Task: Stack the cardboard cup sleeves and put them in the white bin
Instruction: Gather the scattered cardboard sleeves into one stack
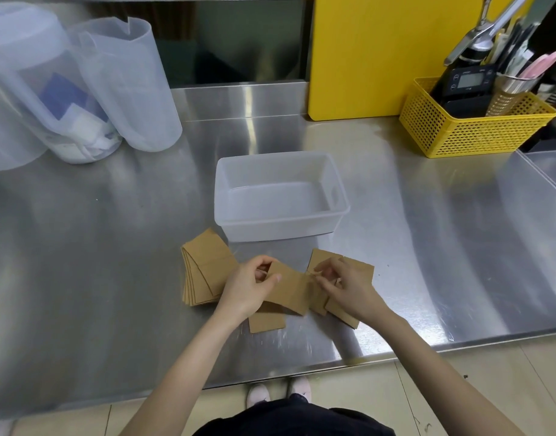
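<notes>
Brown cardboard cup sleeves lie on the steel counter in front of an empty white bin (pixel 279 196). A fanned stack of several sleeves (pixel 204 269) rests at the left. My left hand (pixel 250 286) pinches the left edge of one sleeve (pixel 292 289) held between both hands. My right hand (pixel 345 284) grips its right edge with fingertips. More loose sleeves (pixel 360 269) lie under and behind my right hand. Another loose sleeve (pixel 267 320) pokes out below my left wrist.
Two translucent plastic pitchers (pixel 125 83) stand at the back left. A yellow cutting board (pixel 367 55) leans against the back wall. A yellow basket (pixel 471 127) with a scale and utensils sits at the back right. The counter's front edge (pixel 301 369) runs near my body.
</notes>
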The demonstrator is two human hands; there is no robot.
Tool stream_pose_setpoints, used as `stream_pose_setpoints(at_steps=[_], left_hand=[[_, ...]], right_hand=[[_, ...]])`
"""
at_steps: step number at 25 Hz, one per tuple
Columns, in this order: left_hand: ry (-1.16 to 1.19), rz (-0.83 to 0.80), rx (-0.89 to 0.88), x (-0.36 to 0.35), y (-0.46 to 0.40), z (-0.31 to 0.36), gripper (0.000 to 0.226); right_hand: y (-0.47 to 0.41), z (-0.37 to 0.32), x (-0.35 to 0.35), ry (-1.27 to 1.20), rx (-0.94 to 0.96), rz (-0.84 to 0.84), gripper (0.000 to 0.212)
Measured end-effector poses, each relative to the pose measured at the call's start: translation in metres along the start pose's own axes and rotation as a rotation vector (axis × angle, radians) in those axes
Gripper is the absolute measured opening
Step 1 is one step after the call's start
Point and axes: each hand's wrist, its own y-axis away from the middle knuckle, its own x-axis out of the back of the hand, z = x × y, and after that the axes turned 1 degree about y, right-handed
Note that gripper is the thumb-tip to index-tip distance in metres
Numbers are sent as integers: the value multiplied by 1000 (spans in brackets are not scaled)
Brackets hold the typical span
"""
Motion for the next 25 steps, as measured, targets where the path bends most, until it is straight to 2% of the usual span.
stream_pose_setpoints(at_steps=[4,8,12,16,20,25], left_hand=[[40,43,-9,10,0,5,17],[57,62,0,14,1,5,19],[43,72,-3,13,3,4,20],[59,87,2,13,5,3,19],[82,97,10,14,8,2,21],[104,132,27,17,10,0,22]], right_hand=[[-4,19,18,106,-172,148,30],[-10,36,21,325,-431,50,60],[-14,39,20,236,-535,32,52],[-12,40,19,167,-525,92,53],[-3,37,15,-57,-409,175,48],[4,24,20,-257,-292,266,61]])
